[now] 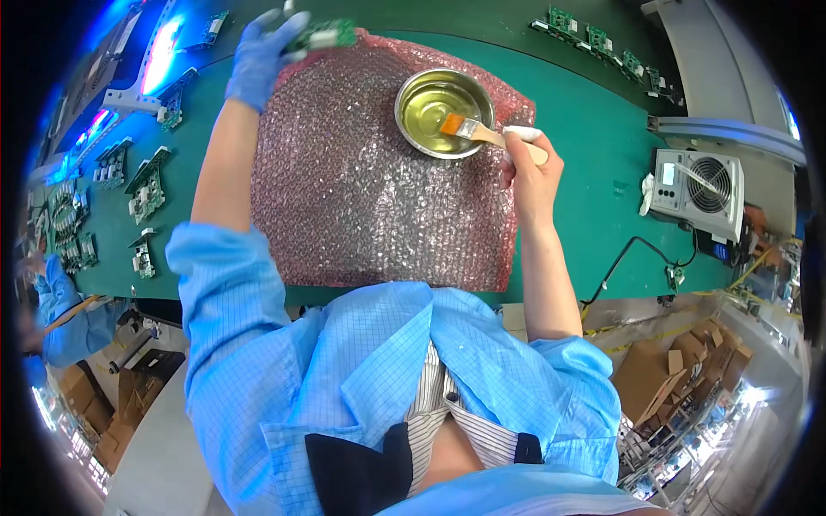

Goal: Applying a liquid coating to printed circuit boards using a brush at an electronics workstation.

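Observation:
My left hand (pixel 261 58), in a blue glove, grips a green circuit board (pixel 331 34) by its left end, over the far left corner of the pink bubble wrap (pixel 344 189). Motion blurs the board a little. A flat brush (pixel 489 136) with a wooden handle and orange bristles is pinched in my right hand (pixel 535 176), which has a white cover on a finger. Its bristles hang over a round steel bowl (pixel 403 129) holding clear yellowish liquid. The bowl rests on the far right part of the wrap.
Several circuit boards stand on the green table (pixel 594 198), at its left side and in a row (pixel 594 39) along the far right. A white fan unit (pixel 701 193) with a cable sits at the right edge. Another person's blue sleeve (pixel 73 322) shows at far left.

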Motion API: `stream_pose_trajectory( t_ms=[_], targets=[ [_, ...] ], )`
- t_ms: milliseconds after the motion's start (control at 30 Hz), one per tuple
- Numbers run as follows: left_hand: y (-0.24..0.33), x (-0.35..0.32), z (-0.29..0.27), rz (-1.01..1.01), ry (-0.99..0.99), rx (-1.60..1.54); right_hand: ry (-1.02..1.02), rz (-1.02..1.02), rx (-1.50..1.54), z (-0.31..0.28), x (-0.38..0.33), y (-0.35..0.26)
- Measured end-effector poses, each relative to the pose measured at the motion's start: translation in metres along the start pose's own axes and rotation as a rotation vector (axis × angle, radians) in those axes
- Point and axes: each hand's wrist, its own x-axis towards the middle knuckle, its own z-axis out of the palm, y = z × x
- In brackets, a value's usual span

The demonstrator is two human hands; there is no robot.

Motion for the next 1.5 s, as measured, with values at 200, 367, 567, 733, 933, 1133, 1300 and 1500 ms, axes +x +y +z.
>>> stream_pose_trajectory(
  t_ms=[200,367,567,733,933,1133,1300,1500],
  targets=[
    [-0.019,-0.072,-0.073,-0.172,0.15,-0.329,0.008,-0.048,-0.04,0.007,-0.008,0.002],
    [-0.021,-0.1,-0.085,-0.252,0.027,-0.501,0.039,-0.132,-0.033,-0.003,-0.015,-0.001],
    [0.005,-0.109,-0.051,-0.266,-0.289,-0.598,0.097,-0.123,-0.042,-0.036,-0.022,-0.024],
    [0.019,-0.114,-0.013,-0.277,-0.398,-0.383,0.078,-0.197,-0.004,-0.043,-0.04,-0.04],
    [0.02,-0.122,0.031,-0.396,-0.587,-0.168,-0.143,-0.309,-0.085,-0.028,-0.053,-0.053],
    [0.026,-0.131,0.049,-0.346,-0.651,-0.065,-0.382,-0.345,-0.146,-0.013,-0.051,-0.055],
    [0.032,-0.137,0.05,-0.301,-0.685,-0.015,-0.416,-0.353,-0.266,-0.005,-0.049,-0.053],
    [0.038,-0.143,0.052,-0.203,-0.685,0.044,-0.422,-0.326,-0.313,-0.001,-0.05,-0.056]
  ],
)
